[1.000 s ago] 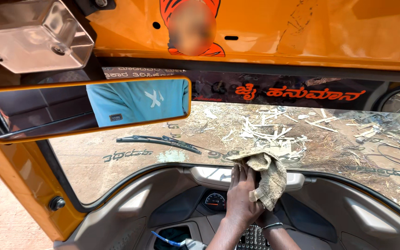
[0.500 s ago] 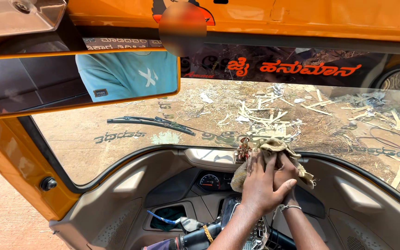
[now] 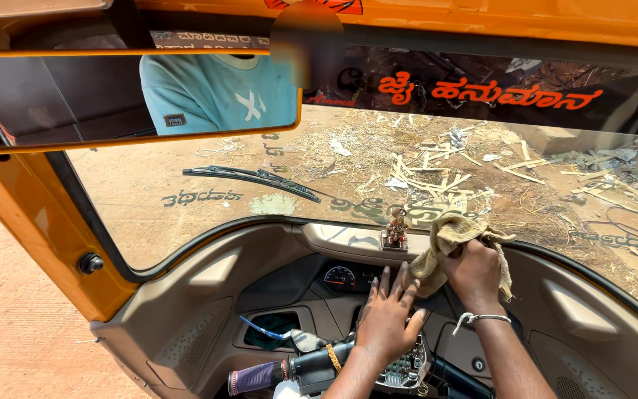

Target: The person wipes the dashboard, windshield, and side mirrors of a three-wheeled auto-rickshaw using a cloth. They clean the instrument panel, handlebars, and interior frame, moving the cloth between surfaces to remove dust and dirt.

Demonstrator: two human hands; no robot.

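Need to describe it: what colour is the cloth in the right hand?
Pale yellowish-tan cloth, head view.

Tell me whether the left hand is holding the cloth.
No: the cloth is gripped by the right hand at the dashboard top, while the left hand lies flat below it.

Across the top of the windshield we see a dark banner strip (image 3: 481,92) carrying bright orange-red script, with a narrower pale label strip (image 3: 208,38) of dark lettering above the mirror to its left. Low on the glass we see dark lettering decals: one decal (image 3: 201,197) beneath the wiper at left, others (image 3: 618,240) along the lower right edge. In the dashboard centre we see a small round gauge (image 3: 340,278), dark-faced with pale markings, and in the mirror a small dark rectangular patch (image 3: 174,120) on a light-blue shirt.
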